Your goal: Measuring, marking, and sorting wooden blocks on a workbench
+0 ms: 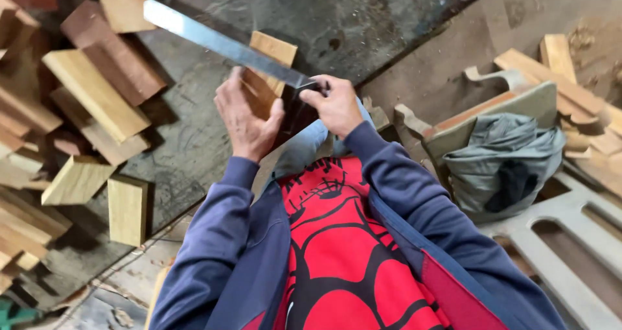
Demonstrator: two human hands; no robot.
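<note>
Overhead, both hands meet at a wood block point(269, 70). Left hand point(246, 119): fingers curled round the block's near end, thumb pressed to its side, clamped on it. Right hand point(334, 103): fingertips pinched shut on the near end of a long steel ruler point(220, 43), which runs from those fingers up-left across the block. Loose wood offcuts point(97, 96) lie beyond the left fingers on a dark board point(363, 19).

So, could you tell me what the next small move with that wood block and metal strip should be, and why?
Probably press the metal strip flat along the wood block's edge. The left hand steadies the block and the right hand pinches the strip's near end, but the strip crosses the block at an angle.
</note>
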